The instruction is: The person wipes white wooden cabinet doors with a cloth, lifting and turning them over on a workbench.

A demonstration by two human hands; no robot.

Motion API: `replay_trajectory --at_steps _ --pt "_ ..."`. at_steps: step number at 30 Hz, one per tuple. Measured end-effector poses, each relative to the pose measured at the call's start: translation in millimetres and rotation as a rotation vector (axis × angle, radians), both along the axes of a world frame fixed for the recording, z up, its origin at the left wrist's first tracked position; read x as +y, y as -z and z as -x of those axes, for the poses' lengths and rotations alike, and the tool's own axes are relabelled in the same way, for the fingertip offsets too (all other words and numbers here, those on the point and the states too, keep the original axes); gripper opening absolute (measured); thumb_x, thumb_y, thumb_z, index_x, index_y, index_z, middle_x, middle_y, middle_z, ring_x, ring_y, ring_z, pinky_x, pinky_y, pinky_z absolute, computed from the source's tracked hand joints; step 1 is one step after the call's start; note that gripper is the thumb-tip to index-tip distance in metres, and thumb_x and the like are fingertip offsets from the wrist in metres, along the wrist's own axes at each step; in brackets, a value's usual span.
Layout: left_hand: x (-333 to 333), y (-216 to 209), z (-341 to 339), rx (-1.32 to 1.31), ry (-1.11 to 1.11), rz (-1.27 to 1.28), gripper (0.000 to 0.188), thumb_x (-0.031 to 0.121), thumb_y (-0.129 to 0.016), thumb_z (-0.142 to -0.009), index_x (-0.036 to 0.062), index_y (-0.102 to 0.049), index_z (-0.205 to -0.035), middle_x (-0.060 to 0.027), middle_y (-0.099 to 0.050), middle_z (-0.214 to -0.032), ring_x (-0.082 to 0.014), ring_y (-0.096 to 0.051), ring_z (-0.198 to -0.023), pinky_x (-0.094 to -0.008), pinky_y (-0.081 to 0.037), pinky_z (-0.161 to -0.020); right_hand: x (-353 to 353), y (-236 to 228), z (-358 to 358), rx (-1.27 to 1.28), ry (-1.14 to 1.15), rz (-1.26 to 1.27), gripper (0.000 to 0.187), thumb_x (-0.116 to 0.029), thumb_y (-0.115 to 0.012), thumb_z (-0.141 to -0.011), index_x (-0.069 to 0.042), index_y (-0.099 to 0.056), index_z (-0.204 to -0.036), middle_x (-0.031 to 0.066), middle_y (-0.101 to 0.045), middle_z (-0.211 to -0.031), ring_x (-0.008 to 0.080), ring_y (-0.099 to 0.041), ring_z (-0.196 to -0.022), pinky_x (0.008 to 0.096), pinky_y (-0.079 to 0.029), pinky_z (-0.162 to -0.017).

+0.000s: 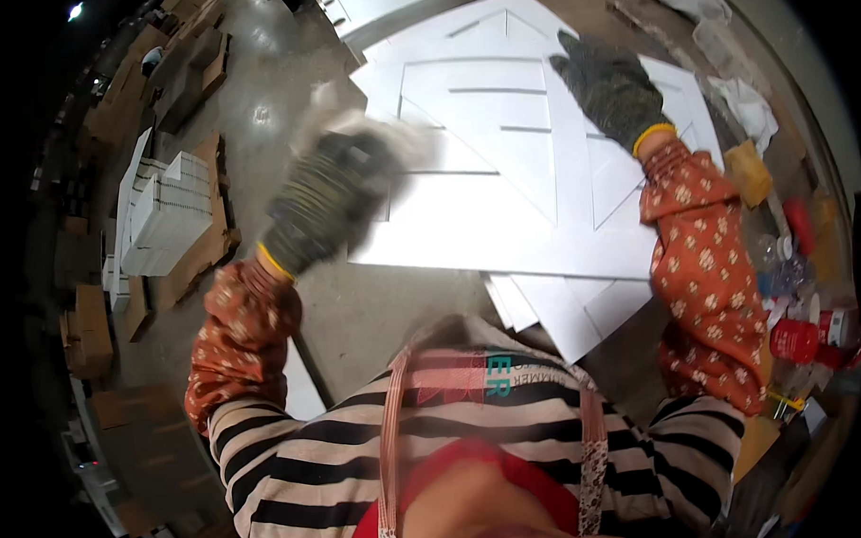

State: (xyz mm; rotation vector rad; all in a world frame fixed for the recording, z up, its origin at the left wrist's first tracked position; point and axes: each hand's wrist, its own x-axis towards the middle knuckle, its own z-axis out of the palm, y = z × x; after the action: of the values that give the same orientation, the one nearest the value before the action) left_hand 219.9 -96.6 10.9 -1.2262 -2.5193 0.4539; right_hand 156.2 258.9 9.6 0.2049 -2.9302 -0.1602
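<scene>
My left hand [326,197], in a dark green knit glove with a yellow cuff, is closed on a whitish cloth [413,144]. Hand and cloth are smeared by motion at the left edge of a large white panel [476,225]. Straight slits and slanted lines mark the panel's face. My right hand [614,90], gloved alike, lies with fingers stretched out on the panel's upper right part. More white sheets [576,311] stick out from beneath the near edge, and others lie under its far side.
To the left, a stack of white pieces [171,214] sits on brown cardboard [205,250] on the grey floor. Plastic bottles [786,266] and red-labelled containers [795,340] crowd the right side. Crumpled clear plastic [745,106] lies at the far right. Cardboard boxes [89,330] stand farther left.
</scene>
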Motion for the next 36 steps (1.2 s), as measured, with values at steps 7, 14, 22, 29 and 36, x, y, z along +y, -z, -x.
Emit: replay_trajectory --at_steps 7,14,22,29,36 --pt "5.0 -16.0 60.3 -0.459 0.238 -1.106 0.028 0.002 -0.052 -0.085 0.0067 -0.058 -0.112 -0.0124 -0.061 -0.112 -0.0278 -0.057 -0.106 -0.0402 -0.047 -0.090 12.1 21.3 7.5 0.174 0.007 0.042 0.048 -0.043 -0.037 -0.096 -0.013 -0.047 -0.132 0.0143 -0.050 -0.131 0.0291 -0.050 -0.119 0.0433 -0.038 -0.101" --pt "43.7 2.4 124.9 -0.177 0.458 -0.531 0.024 0.009 -0.059 -0.082 0.0095 -0.060 -0.107 -0.0137 -0.061 -0.108 -0.0304 -0.057 -0.104 -0.0438 -0.045 -0.091 27.7 24.7 2.2 0.193 0.000 0.105 0.047 -0.040 -0.038 -0.096 -0.008 -0.049 -0.128 0.0146 -0.054 -0.126 0.0275 -0.050 -0.117 0.0420 -0.036 -0.101" --pt "109.4 -42.2 154.5 -1.106 0.684 -1.342 0.037 0.003 -0.054 -0.090 0.0039 -0.048 -0.126 -0.0091 -0.055 -0.113 -0.0159 -0.057 -0.090 -0.0269 -0.050 -0.075 26.3 10.0 -20.0 0.398 -0.094 0.152 0.049 -0.036 -0.047 -0.093 -0.007 -0.045 -0.133 0.0197 -0.046 -0.133 0.0304 -0.044 -0.124 0.0437 -0.038 -0.100" --pt "92.8 -65.3 135.6 -1.108 0.292 -1.005 0.051 0.023 -0.055 -0.091 0.0063 -0.038 -0.137 -0.0109 -0.046 -0.135 -0.0195 -0.042 -0.124 -0.0363 -0.033 -0.104 -111.0 -29.2 7.4 0.603 -0.186 0.807 0.053 -0.020 -0.063 -0.075 -0.007 -0.052 -0.125 0.0227 -0.051 -0.126 0.0323 -0.050 -0.118 0.0382 -0.043 -0.096" --pt "54.9 -9.1 119.3 -0.835 0.543 -0.763 0.051 0.011 -0.059 -0.087 -0.0002 -0.042 -0.134 -0.0189 -0.047 -0.133 -0.0266 -0.045 -0.124 -0.0396 -0.035 -0.103 -115.0 35.3 73.4 0.354 0.019 0.423 0.028 -0.026 -0.063 -0.079 0.000 -0.059 -0.089 0.0182 -0.059 -0.086 0.0293 -0.061 -0.084 0.0420 -0.051 -0.075"
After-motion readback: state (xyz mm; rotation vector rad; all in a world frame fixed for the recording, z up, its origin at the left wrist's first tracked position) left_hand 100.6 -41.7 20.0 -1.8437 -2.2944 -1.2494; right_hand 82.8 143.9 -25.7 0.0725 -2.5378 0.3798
